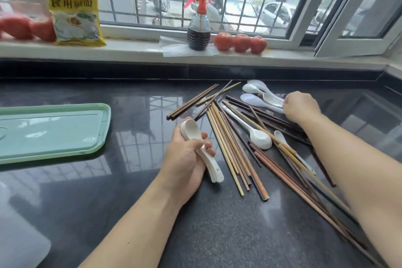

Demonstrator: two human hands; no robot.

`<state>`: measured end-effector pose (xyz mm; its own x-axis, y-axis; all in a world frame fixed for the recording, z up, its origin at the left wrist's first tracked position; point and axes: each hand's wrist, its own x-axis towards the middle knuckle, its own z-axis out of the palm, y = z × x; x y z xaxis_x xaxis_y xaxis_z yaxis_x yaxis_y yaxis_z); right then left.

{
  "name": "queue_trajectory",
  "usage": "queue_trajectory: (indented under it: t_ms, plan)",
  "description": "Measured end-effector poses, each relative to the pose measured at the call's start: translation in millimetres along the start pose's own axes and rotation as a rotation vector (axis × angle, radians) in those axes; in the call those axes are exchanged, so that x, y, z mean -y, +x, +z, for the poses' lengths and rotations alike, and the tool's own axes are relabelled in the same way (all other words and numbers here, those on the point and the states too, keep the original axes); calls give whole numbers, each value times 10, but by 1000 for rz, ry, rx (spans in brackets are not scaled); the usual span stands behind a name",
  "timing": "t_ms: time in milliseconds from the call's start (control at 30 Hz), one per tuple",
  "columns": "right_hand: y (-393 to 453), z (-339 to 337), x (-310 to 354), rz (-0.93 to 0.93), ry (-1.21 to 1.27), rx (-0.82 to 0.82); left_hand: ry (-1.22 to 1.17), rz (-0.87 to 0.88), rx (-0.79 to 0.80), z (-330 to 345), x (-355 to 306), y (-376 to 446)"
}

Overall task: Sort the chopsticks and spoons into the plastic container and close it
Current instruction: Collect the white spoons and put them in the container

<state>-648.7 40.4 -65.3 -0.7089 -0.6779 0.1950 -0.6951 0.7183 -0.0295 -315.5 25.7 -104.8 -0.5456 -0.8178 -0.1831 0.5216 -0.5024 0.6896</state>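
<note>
Several wooden chopsticks [230, 148], brown and light, lie scattered across the dark counter right of centre. White spoons are mixed in: one [256, 135] on top of the chopsticks, a small one [280, 137] beside it, and a group [258, 95] at the back. My left hand [185, 159] is closed around a stack of white spoons [191, 131], bowls pointing away from me. My right hand [301, 106] reaches to the back group, fingers curled on the spoon handles there. A pale green lid [52, 130] lies flat at the left. A translucent container edge [19, 235] shows at the bottom left.
On the white windowsill stand a yellow food bag [74, 11], a spray bottle of dark liquid [199, 28], three tomatoes [240, 42] and more tomatoes [26, 27] at the far left. The glossy black counter [130, 180] lies between the lid and the pile.
</note>
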Motion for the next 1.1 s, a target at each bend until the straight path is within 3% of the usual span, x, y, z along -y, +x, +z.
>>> queue_trajectory:
  t_ms: [467,600,800,933,1000,1100]
  plan:
    - [137,54,93,49,11,70,42,-3,38,15,15,-3]
    - [106,-34,170,23,71,15,22,-15,49,17,16,-1]
    - [-131,-418,670,-90,470,-144,-115,-51,-20,13,-34,9]
    - [-1005,-701,1128,-208,879,71,-245,-49,-102,9,-77,8]
    - [-1444,-687,1260,-276,901,211,-257,-1,-132,0,-88,7]
    - [-1787,-516,1375,-293,938,285,-257,45,-93,-15,-86,-8]
